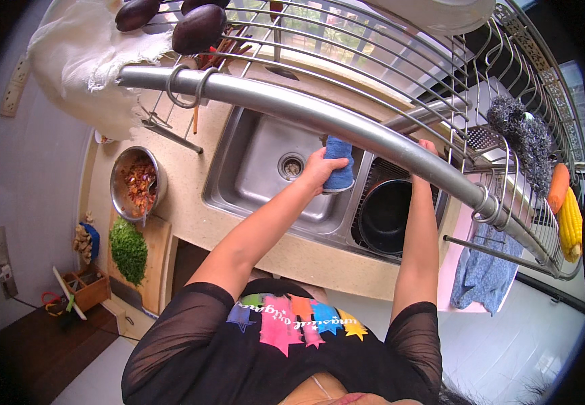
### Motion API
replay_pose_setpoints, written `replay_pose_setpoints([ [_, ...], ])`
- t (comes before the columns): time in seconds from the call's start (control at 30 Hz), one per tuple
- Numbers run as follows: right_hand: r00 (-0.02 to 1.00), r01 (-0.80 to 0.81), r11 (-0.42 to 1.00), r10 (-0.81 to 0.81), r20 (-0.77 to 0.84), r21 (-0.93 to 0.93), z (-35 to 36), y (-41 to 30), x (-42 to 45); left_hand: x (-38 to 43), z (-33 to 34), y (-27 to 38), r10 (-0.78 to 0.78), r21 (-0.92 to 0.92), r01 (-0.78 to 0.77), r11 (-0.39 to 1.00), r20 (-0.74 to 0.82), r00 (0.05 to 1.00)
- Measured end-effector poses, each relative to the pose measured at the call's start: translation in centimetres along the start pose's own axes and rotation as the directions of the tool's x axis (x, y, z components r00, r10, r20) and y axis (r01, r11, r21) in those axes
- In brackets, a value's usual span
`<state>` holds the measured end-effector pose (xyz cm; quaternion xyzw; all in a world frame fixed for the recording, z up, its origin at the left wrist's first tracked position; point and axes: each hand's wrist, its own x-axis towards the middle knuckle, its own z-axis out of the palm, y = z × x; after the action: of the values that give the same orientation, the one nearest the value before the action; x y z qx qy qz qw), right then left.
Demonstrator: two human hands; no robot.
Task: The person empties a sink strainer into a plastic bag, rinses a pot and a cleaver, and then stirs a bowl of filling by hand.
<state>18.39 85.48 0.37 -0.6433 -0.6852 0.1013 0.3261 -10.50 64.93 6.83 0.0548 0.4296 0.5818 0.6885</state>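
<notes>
Over the right part of the large steel sink basin [252, 162], my left hand [318, 171] grips a blue cloth [339, 169] folded around something with a pale rim at its lower end. My right hand [425, 148] is mostly hidden behind the dish rack's thick tube [323, 111]; only some fingers show beyond it, and what it touches cannot be seen. A black round pan [384, 216] lies in the small right basin, beside my right forearm. The drain strainer [291, 166] shows to the left of my left hand.
A wire dish rack [373, 61] arches over the sink, holding eggplants [199, 29], steel scourers [520, 131], a carrot [559, 187] and corn [570, 225]. On the left stand a metal bowl of chopped food [138, 185] and a cutting board [158, 258] with chopped greens [128, 250].
</notes>
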Motion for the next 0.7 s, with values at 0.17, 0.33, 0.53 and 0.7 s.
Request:
replay_pose_setpoints([
  [0.17, 0.997, -0.075, 0.997, 0.075, 0.000, -0.035, -1.1, -2.7, 0.0, 2.4, -1.7, -1.8, 0.007, 0.004, -0.007, 1.000, 0.049, 0.999],
  [0.33, 0.988, -0.151, 0.988, 0.152, 0.034, -0.015, -2.5, -2.9, -0.4, 3.0, -0.6, -1.9, 0.021, 0.054, -0.024, 0.998, 0.059, 0.998],
  [0.53, 0.837, -0.449, 0.706, 0.117, 0.535, 0.548, 0.5, -15.7, -10.2, 4.9, -2.5, -2.3, 0.078, 0.322, -0.104, 0.941, 0.094, 0.993],
  [0.7, 0.784, -0.551, 0.575, 0.107, 0.612, 0.605, 1.1, -18.9, -12.5, 3.1, -2.3, -3.0, 0.331, 0.685, -0.281, 0.673, 0.060, 0.942],
])
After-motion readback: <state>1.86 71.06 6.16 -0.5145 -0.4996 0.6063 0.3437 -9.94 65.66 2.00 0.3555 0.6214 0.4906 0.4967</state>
